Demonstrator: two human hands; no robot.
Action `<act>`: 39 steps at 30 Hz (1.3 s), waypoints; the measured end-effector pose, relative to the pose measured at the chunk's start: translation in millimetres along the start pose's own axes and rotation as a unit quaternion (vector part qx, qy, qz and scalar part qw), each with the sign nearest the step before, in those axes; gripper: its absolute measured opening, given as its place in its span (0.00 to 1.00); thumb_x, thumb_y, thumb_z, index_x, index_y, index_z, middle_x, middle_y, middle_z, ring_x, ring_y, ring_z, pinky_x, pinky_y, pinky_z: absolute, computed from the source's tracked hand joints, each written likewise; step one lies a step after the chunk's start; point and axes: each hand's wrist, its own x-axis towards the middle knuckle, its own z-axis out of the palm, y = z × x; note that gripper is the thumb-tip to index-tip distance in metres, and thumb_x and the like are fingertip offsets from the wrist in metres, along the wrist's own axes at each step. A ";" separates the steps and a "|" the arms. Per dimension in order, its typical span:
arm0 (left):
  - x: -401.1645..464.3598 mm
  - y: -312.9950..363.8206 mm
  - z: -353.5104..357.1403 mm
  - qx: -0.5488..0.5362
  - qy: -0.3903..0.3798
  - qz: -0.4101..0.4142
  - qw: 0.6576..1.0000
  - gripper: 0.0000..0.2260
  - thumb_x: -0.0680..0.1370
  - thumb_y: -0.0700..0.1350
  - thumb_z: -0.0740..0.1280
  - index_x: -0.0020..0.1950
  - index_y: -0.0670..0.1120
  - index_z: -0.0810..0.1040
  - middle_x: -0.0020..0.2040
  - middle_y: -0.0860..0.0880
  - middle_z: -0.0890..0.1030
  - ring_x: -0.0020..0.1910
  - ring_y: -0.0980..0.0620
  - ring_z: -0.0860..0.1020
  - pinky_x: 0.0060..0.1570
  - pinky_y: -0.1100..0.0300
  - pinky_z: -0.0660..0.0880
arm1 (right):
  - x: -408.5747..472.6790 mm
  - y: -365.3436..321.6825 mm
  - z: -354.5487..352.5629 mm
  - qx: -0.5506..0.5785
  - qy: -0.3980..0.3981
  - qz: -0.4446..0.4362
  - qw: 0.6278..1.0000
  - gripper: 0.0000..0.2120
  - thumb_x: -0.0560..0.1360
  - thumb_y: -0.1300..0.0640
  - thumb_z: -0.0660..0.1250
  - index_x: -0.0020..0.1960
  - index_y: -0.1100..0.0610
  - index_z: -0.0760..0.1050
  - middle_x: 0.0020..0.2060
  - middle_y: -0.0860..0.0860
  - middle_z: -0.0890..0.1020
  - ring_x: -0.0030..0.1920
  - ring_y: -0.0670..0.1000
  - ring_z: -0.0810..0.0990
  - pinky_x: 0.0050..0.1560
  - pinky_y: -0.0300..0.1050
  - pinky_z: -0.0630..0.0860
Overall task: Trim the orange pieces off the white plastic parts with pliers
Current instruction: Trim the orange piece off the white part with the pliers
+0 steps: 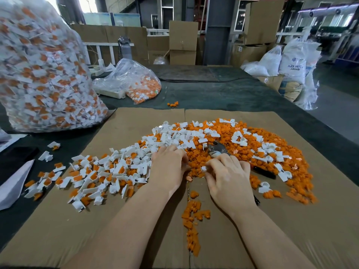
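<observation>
Near edge of cardboard (291, 230): loose trail of orange offcuts (192, 216). At centre, left hand (168, 167), fingers curled into untrimmed white parts (108, 171), hold hidden; right hand (229, 175) curled round pliers (217, 147), a small white piece by its fingertips. Beyond, heap of orange scrap. Step judged between cuts; next, seating a fresh part between the blades. Far left corner: bulk bag (44, 70).

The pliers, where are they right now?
In the head view, the pliers are right of centre on the cardboard sheet: the right hand grips the handles, and the metal head pokes forward over the orange pieces.
</observation>
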 end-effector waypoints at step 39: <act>-26.1 18.2 2.6 -0.337 -0.011 -0.090 0.937 0.03 0.79 0.47 0.63 0.46 0.54 0.73 0.45 0.53 0.78 0.45 0.55 0.77 0.43 0.65 0.72 | 1.9 -1.5 -6.4 0.121 0.015 0.071 0.990 0.03 0.71 0.63 0.71 0.41 0.58 0.77 0.35 0.50 0.79 0.38 0.52 0.76 0.46 0.47 0.64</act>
